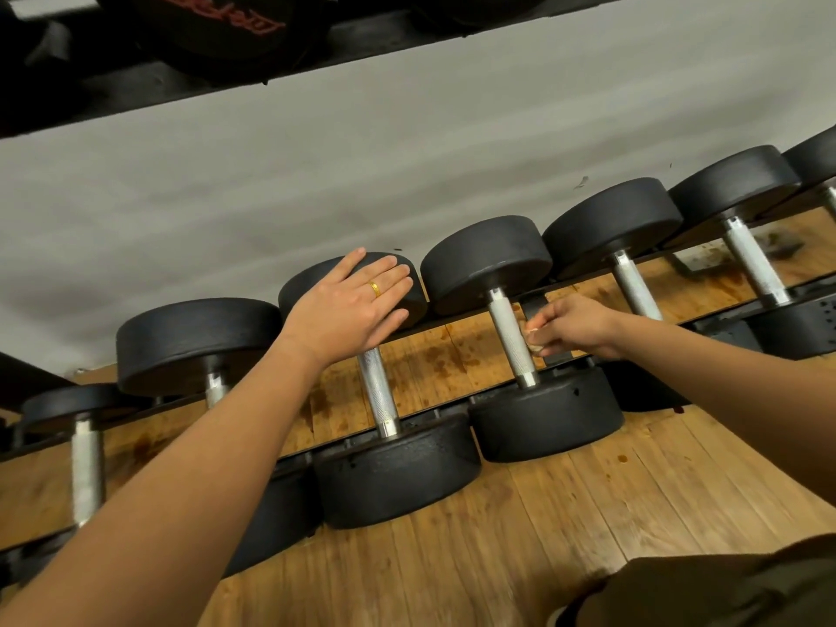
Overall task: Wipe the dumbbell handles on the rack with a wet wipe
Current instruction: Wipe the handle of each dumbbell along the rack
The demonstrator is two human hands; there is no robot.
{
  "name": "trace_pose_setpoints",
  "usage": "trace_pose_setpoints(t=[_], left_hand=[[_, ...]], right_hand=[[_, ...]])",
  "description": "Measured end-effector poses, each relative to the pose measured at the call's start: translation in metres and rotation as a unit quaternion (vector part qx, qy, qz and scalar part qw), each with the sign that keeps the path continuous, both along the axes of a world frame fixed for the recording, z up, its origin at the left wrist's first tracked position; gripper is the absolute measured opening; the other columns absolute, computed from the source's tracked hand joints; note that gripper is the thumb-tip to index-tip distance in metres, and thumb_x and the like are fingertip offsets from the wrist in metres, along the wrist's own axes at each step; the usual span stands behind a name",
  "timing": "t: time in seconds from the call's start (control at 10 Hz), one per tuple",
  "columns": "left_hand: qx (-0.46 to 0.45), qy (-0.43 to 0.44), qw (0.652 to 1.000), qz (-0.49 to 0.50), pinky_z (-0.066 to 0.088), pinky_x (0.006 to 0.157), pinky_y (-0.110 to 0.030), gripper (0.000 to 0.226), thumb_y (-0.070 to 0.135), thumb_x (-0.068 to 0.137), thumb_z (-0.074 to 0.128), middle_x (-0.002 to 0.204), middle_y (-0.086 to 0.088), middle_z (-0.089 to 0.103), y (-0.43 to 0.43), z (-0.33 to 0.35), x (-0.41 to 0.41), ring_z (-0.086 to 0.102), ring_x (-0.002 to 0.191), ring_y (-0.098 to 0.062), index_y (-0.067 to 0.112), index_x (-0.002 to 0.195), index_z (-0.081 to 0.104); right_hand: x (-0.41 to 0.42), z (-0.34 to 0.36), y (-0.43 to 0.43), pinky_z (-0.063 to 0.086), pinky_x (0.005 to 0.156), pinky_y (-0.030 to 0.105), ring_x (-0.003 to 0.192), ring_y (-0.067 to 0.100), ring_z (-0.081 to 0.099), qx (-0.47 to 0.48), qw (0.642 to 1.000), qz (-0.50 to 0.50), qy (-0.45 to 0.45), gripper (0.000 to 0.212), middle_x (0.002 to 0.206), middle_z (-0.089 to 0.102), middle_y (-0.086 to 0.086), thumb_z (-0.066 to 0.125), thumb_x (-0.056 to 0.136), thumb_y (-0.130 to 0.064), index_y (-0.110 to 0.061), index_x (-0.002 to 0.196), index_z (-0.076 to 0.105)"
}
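My leg (705,590), lower right; left hand (350,305) flat on a dumbbell head (418,306) (ring (374,288) on); right hand (574,325) pinches, seemingly, a wipe (534,338) against the mid-frame handle (507,332).

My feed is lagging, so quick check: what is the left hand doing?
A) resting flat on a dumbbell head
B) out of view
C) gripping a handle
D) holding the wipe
A: the left hand lies straight-fingered on a black dumbbell head, while the right hand pinches the wipe against the next handle.
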State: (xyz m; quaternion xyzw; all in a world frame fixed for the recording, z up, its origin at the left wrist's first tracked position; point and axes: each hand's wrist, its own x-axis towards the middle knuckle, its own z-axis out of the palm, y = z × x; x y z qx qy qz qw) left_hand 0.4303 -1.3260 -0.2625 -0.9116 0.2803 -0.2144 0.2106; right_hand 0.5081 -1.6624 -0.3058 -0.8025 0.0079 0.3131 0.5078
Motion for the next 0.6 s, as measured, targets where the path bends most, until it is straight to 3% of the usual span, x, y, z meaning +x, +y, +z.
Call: trace_pose_setpoints(t=[0.3,0.4,0.5,0.6], left_hand=[[-0.004,0.002,1.000,-0.003,0.029,0.122,-0.052,0.056,0.045,0.108,0.032,0.146,-0.011,0.058,0.001,-0.002,0.001,0.049,0.141,-0.027,0.009,0.143,0.057],[-0.007,-0.001,1.000,-0.006,0.029,0.122,-0.053,0.056,0.045,0.107,0.032,0.146,-0.012,0.058,0.001,-0.002,0.002,0.049,0.141,-0.027,0.009,0.143,0.057],[-0.010,-0.005,1.000,-0.008,0.030,0.121,-0.053,0.056,0.045,0.108,0.032,0.145,-0.012,0.059,0.001,-0.002,0.002,0.050,0.141,-0.027,0.009,0.142,0.058],[-0.013,-0.006,1.000,-0.010,0.031,0.121,-0.053,0.056,0.045,0.108,0.032,0.145,-0.011,0.059,0.001,-0.003,0.002,0.050,0.141,-0.027,0.009,0.143,0.057]], right_hand=[[-0.010,0.006,-0.013,0.056,0.087,0.033,0.094,0.019,0.070,-0.167,0.975,0.148,-0.022,0.013,0.092,0.075,0.005,0.077,0.083,-0.006,-0.007,0.096,0.075],[-0.002,0.010,-0.001,0.060,0.072,0.029,0.079,0.017,0.071,-0.147,0.981,0.086,-0.095,0.008,0.089,0.074,0.009,0.073,0.087,-0.003,-0.006,0.095,0.073],[0.010,0.015,0.013,0.059,0.064,0.026,0.072,0.016,0.068,-0.053,0.985,-0.044,-0.160,0.003,0.087,0.072,0.012,0.071,0.090,-0.005,-0.008,0.092,0.071],[0.015,0.009,0.029,0.062,0.076,0.033,0.084,0.021,0.071,-0.037,0.980,-0.076,-0.179,0.004,0.091,0.074,0.010,0.074,0.089,-0.009,-0.013,0.088,0.074]])
